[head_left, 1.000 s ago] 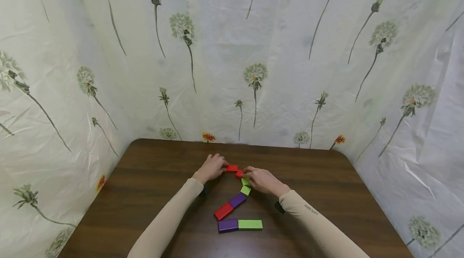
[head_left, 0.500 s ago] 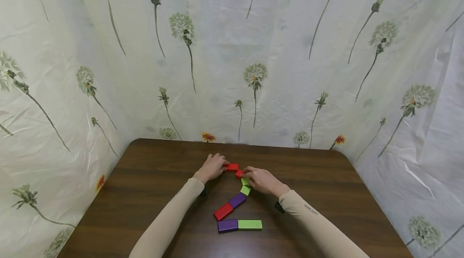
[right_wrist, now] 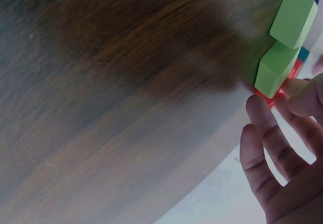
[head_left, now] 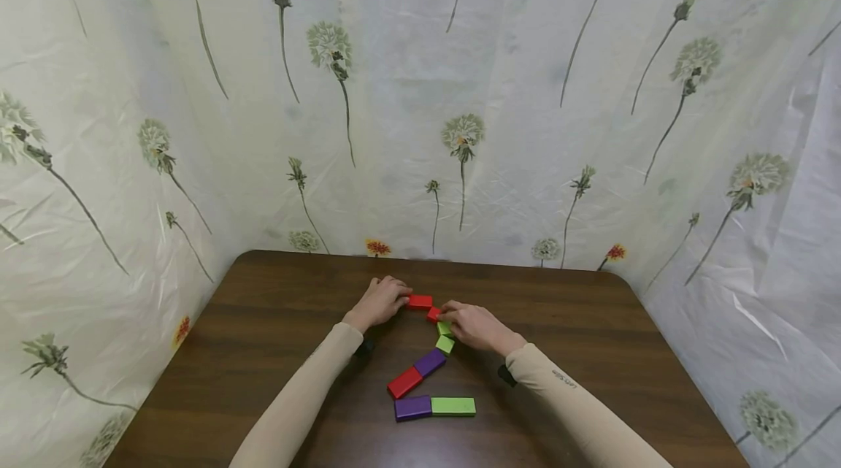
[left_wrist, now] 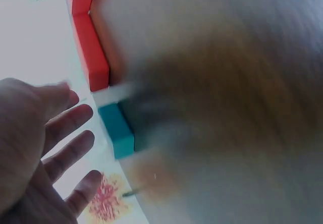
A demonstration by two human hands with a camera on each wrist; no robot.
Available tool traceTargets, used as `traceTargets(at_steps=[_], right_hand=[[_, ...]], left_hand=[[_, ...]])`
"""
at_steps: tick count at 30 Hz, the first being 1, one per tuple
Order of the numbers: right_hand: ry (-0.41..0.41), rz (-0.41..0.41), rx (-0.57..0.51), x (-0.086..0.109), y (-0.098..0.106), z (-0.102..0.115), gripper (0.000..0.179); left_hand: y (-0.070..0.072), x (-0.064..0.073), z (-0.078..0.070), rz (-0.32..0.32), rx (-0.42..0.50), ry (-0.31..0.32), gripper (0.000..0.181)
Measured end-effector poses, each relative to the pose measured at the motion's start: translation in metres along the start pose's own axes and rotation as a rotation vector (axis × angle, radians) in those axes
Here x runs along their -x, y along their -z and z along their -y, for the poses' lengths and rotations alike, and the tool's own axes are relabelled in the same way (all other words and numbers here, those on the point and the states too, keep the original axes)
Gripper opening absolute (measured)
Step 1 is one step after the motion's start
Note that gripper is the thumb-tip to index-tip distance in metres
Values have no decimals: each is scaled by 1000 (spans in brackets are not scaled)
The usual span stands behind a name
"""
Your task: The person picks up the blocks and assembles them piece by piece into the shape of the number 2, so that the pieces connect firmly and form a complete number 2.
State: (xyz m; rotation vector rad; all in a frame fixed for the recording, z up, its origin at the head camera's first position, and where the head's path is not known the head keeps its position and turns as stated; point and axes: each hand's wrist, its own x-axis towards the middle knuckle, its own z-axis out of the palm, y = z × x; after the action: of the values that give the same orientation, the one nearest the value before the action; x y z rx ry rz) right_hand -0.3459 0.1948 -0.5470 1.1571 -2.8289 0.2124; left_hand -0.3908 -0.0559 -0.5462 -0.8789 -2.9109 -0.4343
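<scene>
My left hand (head_left: 381, 301) lies at the left end of a long red block (head_left: 420, 302). In the left wrist view its fingers are spread and loosely bent, apart from the red block and beside a teal block (left_wrist: 117, 130), which the hand hides in the head view. My right hand (head_left: 476, 325) pinches a smaller-looking red block (head_left: 434, 314) between thumb and index finger, its other fingers loose. That block meets the long one at an angle. Right by these fingers stand two light green blocks (right_wrist: 275, 70), end to end.
The curved line of blocks runs on toward me with a purple block (head_left: 430, 363) and a red block (head_left: 404, 383). Nearest me, another purple block (head_left: 412, 408) adjoins a green one (head_left: 453, 407). Flower-printed sheeting (head_left: 394, 103) surrounds the brown table (head_left: 276, 351).
The long red block has shifted slightly away from me. My left hand has drawn back a little to the left from it. The right hand stays in place.
</scene>
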Motion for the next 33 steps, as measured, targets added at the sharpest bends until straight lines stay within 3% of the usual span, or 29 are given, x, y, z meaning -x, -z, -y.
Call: traceTargets(at_steps=[5, 13, 33], right_hand=[[-2, -1, -10, 0, 1, 1, 31], [2, -8, -16, 0, 1, 0, 31], [3, -19, -28, -1, 2, 1, 32]], left_hand=[[9, 5, 12, -39, 58, 14, 29], [13, 9, 19, -61, 65, 47, 28], [10, 8, 19, -24, 70, 52, 29]])
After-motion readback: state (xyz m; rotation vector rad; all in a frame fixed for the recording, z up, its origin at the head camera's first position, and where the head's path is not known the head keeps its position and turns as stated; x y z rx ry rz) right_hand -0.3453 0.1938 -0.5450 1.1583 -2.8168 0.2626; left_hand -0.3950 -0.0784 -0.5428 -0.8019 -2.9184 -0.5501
